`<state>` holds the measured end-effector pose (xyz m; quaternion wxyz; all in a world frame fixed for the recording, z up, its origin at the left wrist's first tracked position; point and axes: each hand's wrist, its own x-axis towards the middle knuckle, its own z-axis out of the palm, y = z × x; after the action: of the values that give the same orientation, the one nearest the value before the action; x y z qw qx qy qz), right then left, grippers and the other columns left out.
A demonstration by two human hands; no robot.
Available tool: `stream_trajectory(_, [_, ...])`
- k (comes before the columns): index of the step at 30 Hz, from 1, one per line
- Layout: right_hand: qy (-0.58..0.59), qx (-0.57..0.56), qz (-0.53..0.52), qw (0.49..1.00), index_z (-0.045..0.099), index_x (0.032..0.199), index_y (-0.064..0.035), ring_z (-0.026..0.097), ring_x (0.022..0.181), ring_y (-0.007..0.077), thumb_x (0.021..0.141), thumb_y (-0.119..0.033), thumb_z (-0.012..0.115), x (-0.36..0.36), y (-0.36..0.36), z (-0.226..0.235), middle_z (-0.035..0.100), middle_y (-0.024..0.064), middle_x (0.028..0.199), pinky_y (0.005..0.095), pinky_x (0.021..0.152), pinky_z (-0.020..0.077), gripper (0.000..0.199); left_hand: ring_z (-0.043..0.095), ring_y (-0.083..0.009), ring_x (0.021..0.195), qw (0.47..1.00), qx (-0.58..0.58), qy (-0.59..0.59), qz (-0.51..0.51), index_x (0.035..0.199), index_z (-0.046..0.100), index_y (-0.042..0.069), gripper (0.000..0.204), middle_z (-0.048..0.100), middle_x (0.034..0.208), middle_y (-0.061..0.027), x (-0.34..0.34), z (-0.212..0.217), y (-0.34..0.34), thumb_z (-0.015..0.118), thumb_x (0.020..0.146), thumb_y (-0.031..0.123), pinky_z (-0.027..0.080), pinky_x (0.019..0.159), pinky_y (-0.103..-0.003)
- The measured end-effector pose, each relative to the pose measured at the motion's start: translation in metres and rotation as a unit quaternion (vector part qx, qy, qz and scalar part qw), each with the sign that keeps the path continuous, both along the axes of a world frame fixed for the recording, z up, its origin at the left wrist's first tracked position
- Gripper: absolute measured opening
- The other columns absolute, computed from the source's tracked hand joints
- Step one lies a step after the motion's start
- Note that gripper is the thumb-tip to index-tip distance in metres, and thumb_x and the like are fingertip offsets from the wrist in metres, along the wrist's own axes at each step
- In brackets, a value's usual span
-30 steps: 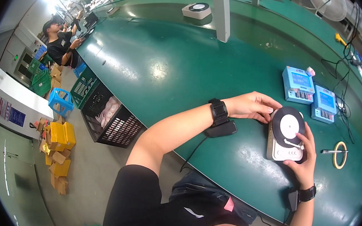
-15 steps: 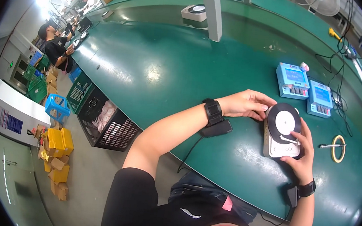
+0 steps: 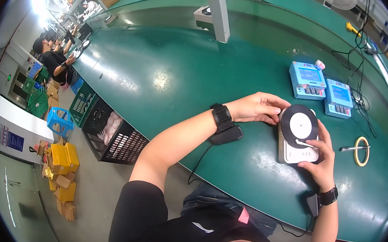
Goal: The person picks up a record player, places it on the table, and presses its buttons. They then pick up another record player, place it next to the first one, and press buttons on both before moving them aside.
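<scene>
glossy black disc on a white rounded-square player (image 3: 297,142), at 3 o'clock on the green table (image 3: 161,71) (smooth, shiny); left hand (image 3: 257,107) fingertips and right hand (image 3: 322,156) grip its edges.

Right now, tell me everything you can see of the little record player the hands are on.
The record player is a small white box with rounded corners, plastic by the look of it, lying flat on the green table. A black disc with a white round centre covers its far half, and a thin white arm curves beside the disc on the near half. The left hand touches its far left edge; the right hand grips its near right side, thumb on top. Nothing else touches it.
</scene>
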<state>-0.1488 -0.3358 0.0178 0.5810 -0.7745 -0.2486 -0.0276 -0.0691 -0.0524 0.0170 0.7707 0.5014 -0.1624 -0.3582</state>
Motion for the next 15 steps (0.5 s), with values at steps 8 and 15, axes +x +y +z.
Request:
stream_trajectory(8, [0.038,0.047,0.016,0.998,0.066,0.099,-0.0054,0.031,0.137,0.0353,0.055,-0.018,0.089,-0.0021,0.0025,0.0027,0.028,0.0204,0.149,0.0437,0.108,0.0326,0.051,0.061,-0.0130,0.093,1.000,-0.016,0.012,-0.009,0.133,0.047,0.002,0.041,0.058,0.116,-0.0075,-0.0013,-0.0058,0.0030,0.055,0.093,0.011,0.052,0.088,-0.031])
stream_trajectory(15, [0.053,0.052,0.005,0.997,0.066,0.101,-0.0059,0.030,0.137,0.0349,0.055,-0.015,0.088,0.0013,-0.0033,0.0047,0.028,0.0204,0.149,0.0436,0.109,0.0303,0.052,0.060,-0.0128,0.092,0.999,-0.034,0.005,-0.020,0.132,0.047,0.001,0.042,0.056,0.121,-0.0084,-0.0005,-0.0076,0.0038,0.057,0.093,0.011,0.052,0.089,-0.033])
